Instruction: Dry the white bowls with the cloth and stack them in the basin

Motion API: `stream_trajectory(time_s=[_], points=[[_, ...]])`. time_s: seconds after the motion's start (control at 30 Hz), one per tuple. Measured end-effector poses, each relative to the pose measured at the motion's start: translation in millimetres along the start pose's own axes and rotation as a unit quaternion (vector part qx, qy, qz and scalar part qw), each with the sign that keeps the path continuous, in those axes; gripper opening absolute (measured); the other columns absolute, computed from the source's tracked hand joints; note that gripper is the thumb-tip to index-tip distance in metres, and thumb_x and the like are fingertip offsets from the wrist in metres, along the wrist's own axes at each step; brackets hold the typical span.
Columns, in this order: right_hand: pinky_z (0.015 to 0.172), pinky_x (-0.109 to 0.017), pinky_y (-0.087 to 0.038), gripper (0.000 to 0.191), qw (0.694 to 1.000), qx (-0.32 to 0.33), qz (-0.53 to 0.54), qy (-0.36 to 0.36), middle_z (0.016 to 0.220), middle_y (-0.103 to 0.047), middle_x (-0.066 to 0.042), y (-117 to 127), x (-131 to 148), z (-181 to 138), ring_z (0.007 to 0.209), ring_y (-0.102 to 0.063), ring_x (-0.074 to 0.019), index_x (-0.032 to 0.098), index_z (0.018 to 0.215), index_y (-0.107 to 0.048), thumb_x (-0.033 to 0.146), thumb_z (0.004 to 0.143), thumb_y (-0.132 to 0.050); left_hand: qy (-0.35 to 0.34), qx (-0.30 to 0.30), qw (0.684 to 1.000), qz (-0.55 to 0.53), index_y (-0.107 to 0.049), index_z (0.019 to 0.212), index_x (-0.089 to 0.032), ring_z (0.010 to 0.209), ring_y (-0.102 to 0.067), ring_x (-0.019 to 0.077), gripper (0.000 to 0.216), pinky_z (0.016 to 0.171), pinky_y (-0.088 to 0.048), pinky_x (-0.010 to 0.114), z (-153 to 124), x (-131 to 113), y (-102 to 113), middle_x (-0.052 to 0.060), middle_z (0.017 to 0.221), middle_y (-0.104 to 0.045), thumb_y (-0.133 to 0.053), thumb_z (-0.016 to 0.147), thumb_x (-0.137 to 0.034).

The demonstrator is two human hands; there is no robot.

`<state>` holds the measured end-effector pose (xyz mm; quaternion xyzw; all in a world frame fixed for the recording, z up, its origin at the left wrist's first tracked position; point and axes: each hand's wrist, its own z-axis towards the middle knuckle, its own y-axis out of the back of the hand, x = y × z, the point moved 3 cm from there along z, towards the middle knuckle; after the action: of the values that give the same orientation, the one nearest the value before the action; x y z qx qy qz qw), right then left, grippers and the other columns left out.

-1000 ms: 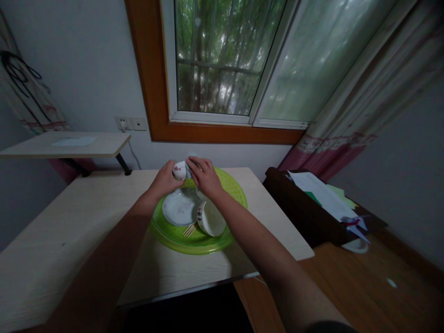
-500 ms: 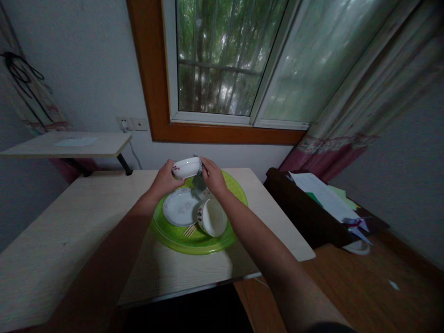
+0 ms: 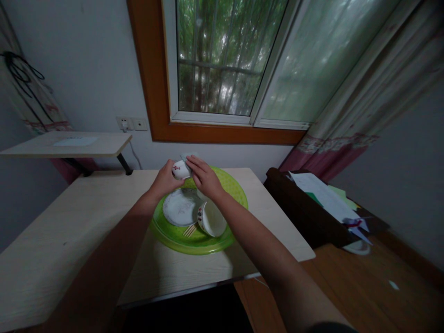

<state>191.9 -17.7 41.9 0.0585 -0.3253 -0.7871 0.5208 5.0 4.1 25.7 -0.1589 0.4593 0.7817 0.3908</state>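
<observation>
A small white bowl [image 3: 179, 170] with a red flower pattern is held up over the far part of a round green tray [image 3: 194, 249]. My left hand [image 3: 164, 179] is closed around the bowl's left side. My right hand [image 3: 207, 179] lies across its right side with a pale grey-green cloth [image 3: 187, 156], partly hidden by the fingers. Below, a white plate [image 3: 180, 208] rests on the tray. Beside it a larger patterned white bowl [image 3: 215, 218] is tipped on its side, facing right. Several light chopsticks [image 3: 190, 230] stick out between plate and bowl.
The tray stands on a pale wooden table [image 3: 104, 249]. A raised shelf [image 3: 65, 143] with a paper on it is at the left. Behind are a window and wall sockets [image 3: 132, 124]. Papers [image 3: 328, 196] lie on a dark brown piece of furniture at the right.
My right hand has moved left across the bowl, bringing the cloth from its right end up over its top. The left hand and the tableware on the tray have stayed put.
</observation>
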Motion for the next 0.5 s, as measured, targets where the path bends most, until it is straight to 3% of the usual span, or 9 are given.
stream_trajectory(time_s=[0.17, 0.3, 0.5], points=[[0.125, -0.047, -0.034, 0.047, 0.996, -0.034, 0.036, -0.071, 0.156, -0.05, -0.007, 4, -11, -1, 0.145, -0.045, -0.0209, 0.03, 0.152, -0.047, 0.031, 0.105, -0.042, 0.016, -0.013, 0.999, -0.03, -0.045, 0.099, -0.022, 0.077, -0.06, 0.0168, 0.053, 0.065, -0.046, 0.027, 0, -1, 3, 0.0, 0.088, -0.06, -0.08, 0.061, -0.032], [0.124, -0.049, -0.034, 0.052, 0.988, -0.039, 0.075, -0.125, 0.156, -0.049, -0.01, 5, -23, -5, 0.145, -0.045, -0.0233, 0.028, 0.153, -0.045, 0.047, 0.104, -0.044, 0.045, -0.037, 0.995, -0.076, -0.046, 0.1, -0.021, 0.078, -0.06, 0.0161, 0.058, 0.065, -0.048, 0.026, 1, 3, 5, 0.0, 0.089, -0.058, -0.083, 0.058, -0.032], [0.112, -0.047, -0.049, 0.069, 0.966, -0.018, 0.168, -0.196, 0.156, -0.045, -0.013, -4, -34, -13, 0.141, -0.048, -0.0279, 0.027, 0.153, -0.042, 0.058, 0.094, -0.059, 0.069, -0.064, 0.979, -0.178, -0.045, 0.105, -0.022, 0.086, -0.061, 0.017, 0.064, 0.07, -0.05, 0.027, 3, 15, 5, 0.001, 0.098, -0.055, -0.085, 0.057, -0.034]])
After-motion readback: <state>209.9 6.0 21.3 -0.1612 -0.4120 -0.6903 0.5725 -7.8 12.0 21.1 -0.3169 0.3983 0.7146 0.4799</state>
